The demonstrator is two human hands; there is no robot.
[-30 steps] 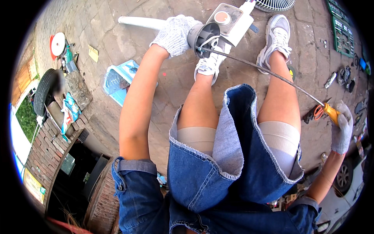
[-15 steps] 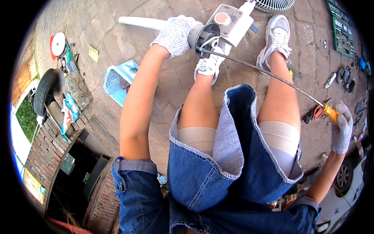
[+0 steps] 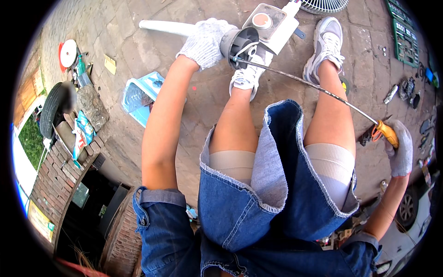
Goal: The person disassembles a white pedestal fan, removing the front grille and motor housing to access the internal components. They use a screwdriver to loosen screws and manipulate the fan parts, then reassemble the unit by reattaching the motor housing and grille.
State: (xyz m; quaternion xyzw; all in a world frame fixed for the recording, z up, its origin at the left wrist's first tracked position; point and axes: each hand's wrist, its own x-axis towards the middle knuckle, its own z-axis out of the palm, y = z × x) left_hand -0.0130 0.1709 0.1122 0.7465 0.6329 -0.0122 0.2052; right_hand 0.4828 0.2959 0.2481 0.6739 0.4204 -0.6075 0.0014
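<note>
My left hand (image 3: 203, 44), in a white knitted glove, is closed around the grey plastic housing (image 3: 237, 44) at the end of a white pole (image 3: 166, 27). Loose white wire curls at the open end of this housing. In my right hand (image 3: 401, 150), also gloved, is the orange-yellow handle of a long screwdriver (image 3: 316, 87). Its thin shaft runs across above my shins, and the tip reaches into the housing beside the wire. A white box (image 3: 281, 27) with a round orange-pink disc adjoins the housing, above my left shoe.
A fan grille (image 3: 324, 4) lies at the top edge. Blue-and-white plastic casing (image 3: 143, 94) sits left of my left shin. The green tool case (image 3: 405, 41) is at far right, near dark metal parts (image 3: 407, 88). A tyre (image 3: 50, 108) and stone (image 3: 91, 106) stand left.
My right hand has shifted slightly left and turned around the screwdriver handle, so more of the handle shows. The tip stays in the housing. My left hand has barely moved.
</note>
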